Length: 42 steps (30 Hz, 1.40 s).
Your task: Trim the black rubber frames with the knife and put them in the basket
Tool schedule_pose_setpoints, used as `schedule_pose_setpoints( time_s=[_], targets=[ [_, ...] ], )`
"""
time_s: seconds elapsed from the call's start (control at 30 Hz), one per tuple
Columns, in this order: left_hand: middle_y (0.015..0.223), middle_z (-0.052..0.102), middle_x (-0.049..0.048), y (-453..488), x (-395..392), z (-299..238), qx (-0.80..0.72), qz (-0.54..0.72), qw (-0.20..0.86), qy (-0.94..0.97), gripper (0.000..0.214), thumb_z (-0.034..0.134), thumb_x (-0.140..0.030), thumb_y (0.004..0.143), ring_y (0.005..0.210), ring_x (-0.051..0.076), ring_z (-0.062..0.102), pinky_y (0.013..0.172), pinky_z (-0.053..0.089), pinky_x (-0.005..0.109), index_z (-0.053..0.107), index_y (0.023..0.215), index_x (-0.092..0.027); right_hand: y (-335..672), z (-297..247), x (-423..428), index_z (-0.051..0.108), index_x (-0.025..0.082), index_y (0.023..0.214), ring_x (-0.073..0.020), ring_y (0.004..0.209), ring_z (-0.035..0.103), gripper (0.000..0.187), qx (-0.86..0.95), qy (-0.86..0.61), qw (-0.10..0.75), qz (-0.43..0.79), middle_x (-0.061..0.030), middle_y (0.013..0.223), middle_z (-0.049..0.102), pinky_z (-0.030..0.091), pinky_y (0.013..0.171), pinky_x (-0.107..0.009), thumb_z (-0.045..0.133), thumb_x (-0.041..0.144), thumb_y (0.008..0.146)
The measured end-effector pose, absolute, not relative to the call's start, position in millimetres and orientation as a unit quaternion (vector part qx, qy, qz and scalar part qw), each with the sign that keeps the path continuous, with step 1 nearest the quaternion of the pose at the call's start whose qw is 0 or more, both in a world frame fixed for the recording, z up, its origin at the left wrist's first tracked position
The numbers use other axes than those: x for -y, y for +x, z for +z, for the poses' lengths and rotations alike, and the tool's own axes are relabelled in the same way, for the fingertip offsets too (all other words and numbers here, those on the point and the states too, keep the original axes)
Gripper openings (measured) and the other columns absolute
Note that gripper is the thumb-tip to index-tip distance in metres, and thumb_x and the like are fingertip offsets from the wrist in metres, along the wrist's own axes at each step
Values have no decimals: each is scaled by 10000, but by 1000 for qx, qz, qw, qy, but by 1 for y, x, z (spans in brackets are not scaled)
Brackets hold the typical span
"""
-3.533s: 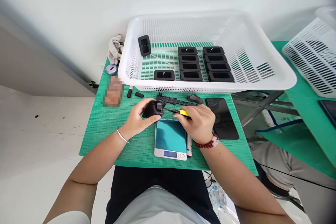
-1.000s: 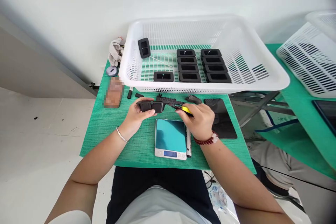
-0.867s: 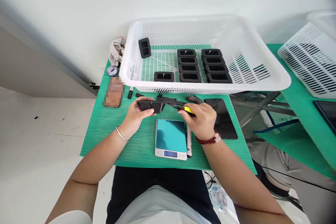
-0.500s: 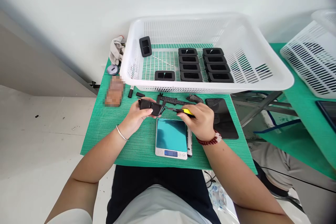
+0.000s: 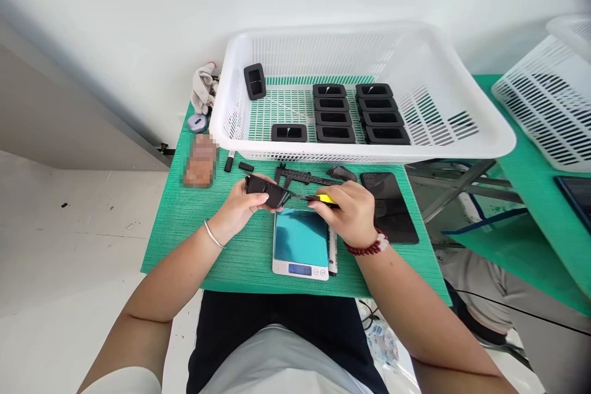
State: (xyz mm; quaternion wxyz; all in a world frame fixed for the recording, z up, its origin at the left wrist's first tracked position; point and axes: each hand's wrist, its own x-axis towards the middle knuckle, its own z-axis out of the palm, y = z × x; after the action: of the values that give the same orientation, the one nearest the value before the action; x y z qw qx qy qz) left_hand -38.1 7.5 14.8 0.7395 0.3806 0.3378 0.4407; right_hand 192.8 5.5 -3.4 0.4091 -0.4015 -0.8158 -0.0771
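Observation:
My left hand (image 5: 242, 206) is closed round a black rectangular plastic part (image 5: 266, 191), thumb on its face. In my right hand (image 5: 349, 209) is a yellow and black utility knife (image 5: 327, 199), its thin blade pointing left at the part's right end. Whether the blade touches the part is too small to tell. Just below both hands lies a digital kitchen scale (image 5: 301, 237) with a shiny plate. Behind them rests a black caliper (image 5: 300, 175), partly covered by my right hand.
A white plastic basket (image 5: 462, 141) holds several black frame-shaped parts (image 5: 333, 117). A dark tablet-like slab (image 5: 392, 209) lies right of my hand, a white marker (image 5: 333, 252) beside the scale. At left are a marker cap (image 5: 246, 167), a blurred brown object (image 5: 201, 161) and gloves (image 5: 203, 89).
The black part has tilted slightly, its right end lower. The knife in my right hand has shifted a little left and down. Everything else stays in place.

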Motion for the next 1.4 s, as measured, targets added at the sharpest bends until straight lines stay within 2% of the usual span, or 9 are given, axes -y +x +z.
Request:
schedule_pose_setpoints(
  time_s=[0.27, 0.53, 0.73, 1.07, 1.2, 1.3, 1.4],
  targets=[
    [749, 702, 50, -37, -9, 16, -354, 452, 741, 349, 385, 799, -327, 600, 620, 212, 701, 562, 535, 287, 604, 859, -119, 190, -5, -2, 596, 170, 731, -117, 516, 552, 215, 786, -438, 407, -160, 0, 572, 652, 362, 555, -274, 682, 345, 821],
    [807, 709, 58, -37, -9, 14, -348, 456, 738, 355, 383, 797, -324, 631, 678, 215, 711, 611, 553, 302, 613, 906, -131, 189, -5, 0, 606, 193, 735, -122, 540, 570, 254, 803, -433, 389, -123, 4, 580, 658, 363, 571, -284, 622, 415, 859],
    [803, 704, 60, -37, -8, 13, -341, 452, 741, 360, 402, 802, -337, 626, 676, 216, 706, 601, 551, 305, 622, 920, -132, 189, -6, -2, 605, 182, 733, -124, 523, 549, 223, 781, -439, 421, -142, -4, 583, 658, 359, 567, -284, 653, 371, 841],
    [785, 702, 51, -37, -9, 15, -342, 451, 745, 353, 377, 794, -330, 632, 666, 210, 711, 599, 554, 289, 602, 885, -126, 190, -6, -2, 605, 189, 726, -121, 527, 558, 218, 782, -446, 414, -136, 4, 588, 667, 370, 566, -277, 650, 367, 844],
    [798, 691, 45, -37, -9, 14, -342, 441, 749, 357, 435, 792, -319, 629, 672, 209, 706, 584, 531, 285, 573, 958, -138, 190, -6, -1, 613, 185, 733, -128, 532, 566, 217, 789, -436, 415, -124, -3, 591, 666, 378, 562, -283, 654, 369, 839],
    [786, 666, 14, -37, -10, 12, -358, 458, 734, 353, 469, 792, -292, 621, 640, 165, 677, 541, 471, 245, 530, 991, -168, 190, -7, -2, 631, 185, 734, -127, 529, 564, 245, 779, -457, 407, -132, -16, 612, 676, 379, 558, -285, 628, 399, 854],
    [837, 645, -3, -37, -11, 11, -369, 496, 712, 334, 481, 788, -261, 620, 678, 124, 645, 585, 456, 235, 505, 1004, -195, 190, -7, -2, 634, 187, 729, -125, 529, 562, 267, 778, -462, 407, -126, -16, 608, 674, 378, 559, -281, 619, 422, 856]
  ],
)
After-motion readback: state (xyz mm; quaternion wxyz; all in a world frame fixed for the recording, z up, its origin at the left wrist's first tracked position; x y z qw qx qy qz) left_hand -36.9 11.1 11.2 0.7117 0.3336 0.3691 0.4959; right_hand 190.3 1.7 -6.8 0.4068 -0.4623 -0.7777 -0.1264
